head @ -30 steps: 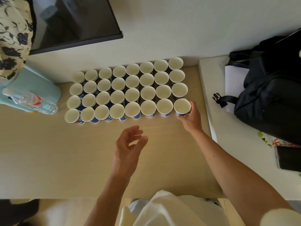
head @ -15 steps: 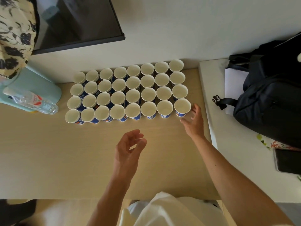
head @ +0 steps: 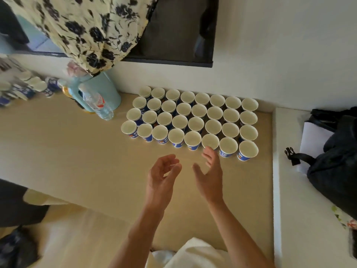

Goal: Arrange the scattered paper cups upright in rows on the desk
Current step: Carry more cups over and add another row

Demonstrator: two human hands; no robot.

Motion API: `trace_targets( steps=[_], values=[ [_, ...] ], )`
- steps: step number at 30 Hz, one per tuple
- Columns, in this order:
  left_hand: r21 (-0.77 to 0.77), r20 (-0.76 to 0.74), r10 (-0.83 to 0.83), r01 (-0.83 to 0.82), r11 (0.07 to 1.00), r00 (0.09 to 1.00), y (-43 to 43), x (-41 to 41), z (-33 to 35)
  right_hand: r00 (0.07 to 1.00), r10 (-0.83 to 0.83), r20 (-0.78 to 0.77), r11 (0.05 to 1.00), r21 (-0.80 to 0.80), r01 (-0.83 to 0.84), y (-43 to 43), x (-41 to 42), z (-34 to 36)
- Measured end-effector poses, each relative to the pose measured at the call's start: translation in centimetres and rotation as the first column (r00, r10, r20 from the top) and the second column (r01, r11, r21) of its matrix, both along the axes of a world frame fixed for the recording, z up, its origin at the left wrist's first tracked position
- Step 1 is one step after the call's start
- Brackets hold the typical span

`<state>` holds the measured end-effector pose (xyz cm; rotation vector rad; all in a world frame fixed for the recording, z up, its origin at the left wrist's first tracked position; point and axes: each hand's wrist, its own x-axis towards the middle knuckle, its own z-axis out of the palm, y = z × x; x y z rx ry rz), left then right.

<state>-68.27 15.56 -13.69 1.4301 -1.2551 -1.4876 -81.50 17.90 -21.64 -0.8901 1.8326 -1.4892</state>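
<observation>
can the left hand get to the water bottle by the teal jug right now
Probably yes. The left hand is open and holds nothing, and only bare desk lies between it and the water bottle. The paper cups stand to the bottle's right, off that path.

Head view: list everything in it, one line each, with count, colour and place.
desk: one, beige, middle of view
cups: 32, white inside, blue outside, upright in four rows of eight at the desk's back
blurred cups: count unclear, white and blue, far left
jug: one, pale blue, left of the rows
bottle: one, clear, against the jug
cloth: one, cream with black flowers, top left
counter: one, white, right of the desk
backpack: one, black, on the counter
paper: one, white, partly under the backpack
left hand: one, empty, open, over the desk
right hand: one, empty, open, near the front row
</observation>
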Motion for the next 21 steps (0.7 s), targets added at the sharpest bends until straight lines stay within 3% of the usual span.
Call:
trace_targets(
  steps=[12,21],
  values=[
    [-0.085,-0.072,0.301,-0.307,0.948,0.951,1.2,18.3,4.3,0.932,0.357,-0.057,0.929,-0.079,-0.361,-3.7,16.7,7.8],
    [-0.139,-0.152,0.39,-0.411,0.901,0.908,1.0,31.5,5.5,0.846,0.529,-0.059,0.842,-0.086,-0.533,-4.6,31.4,9.9]
  ],
)
